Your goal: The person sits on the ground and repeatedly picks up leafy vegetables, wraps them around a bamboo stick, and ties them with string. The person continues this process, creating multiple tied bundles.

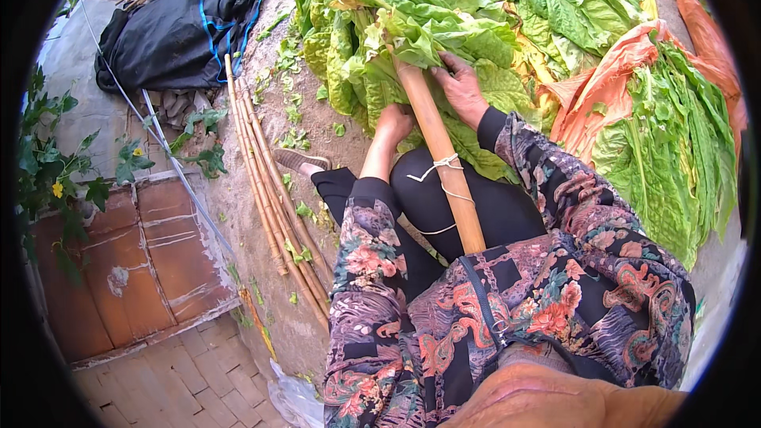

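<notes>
Across the lap at frame centre runs a stiff wooden pole (441, 154) with string (444, 168) tied round it, its far end under large green leaves (412, 24). The leaves look limp, light and easily torn, best taken by the thick stems. The right hand (460, 87) presses partly curled on the leaves beside the pole; the left hand (394, 123) is half buried, its grip unclear. Spare poles (273, 198) lie at the left; leaf piles crowd the right

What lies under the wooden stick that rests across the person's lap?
Under the wooden stick the person's black-trousered legs show, with white string tied around the stick. Its far end vanishes among the green leaves, so that tip is hidden.
</notes>
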`<state>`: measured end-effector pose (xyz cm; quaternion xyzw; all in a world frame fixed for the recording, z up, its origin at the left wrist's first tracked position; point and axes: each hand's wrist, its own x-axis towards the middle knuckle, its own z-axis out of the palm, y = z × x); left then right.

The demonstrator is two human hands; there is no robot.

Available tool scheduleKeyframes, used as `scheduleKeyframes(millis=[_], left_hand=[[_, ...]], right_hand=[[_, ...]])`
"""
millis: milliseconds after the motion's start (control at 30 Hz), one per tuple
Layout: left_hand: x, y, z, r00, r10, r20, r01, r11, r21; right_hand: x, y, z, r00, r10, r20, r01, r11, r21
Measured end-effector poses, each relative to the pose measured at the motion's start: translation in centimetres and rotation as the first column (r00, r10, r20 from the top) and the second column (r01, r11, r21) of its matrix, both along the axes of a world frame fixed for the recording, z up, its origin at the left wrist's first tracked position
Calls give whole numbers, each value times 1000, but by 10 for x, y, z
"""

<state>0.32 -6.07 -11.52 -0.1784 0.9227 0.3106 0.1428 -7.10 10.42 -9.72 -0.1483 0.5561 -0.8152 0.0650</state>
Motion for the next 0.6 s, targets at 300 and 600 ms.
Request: scheduleKeyframes(millis=[300,600], left_hand=[[-60,-118,26,867,450,-213,-469,882,-45],[192,-32,166,646,631,-430,344,262,902]], right_hand=[[-89,-69,27,989,-149,1,147,976,-163],[0,25,113,701,46,-712,362,837,411]])
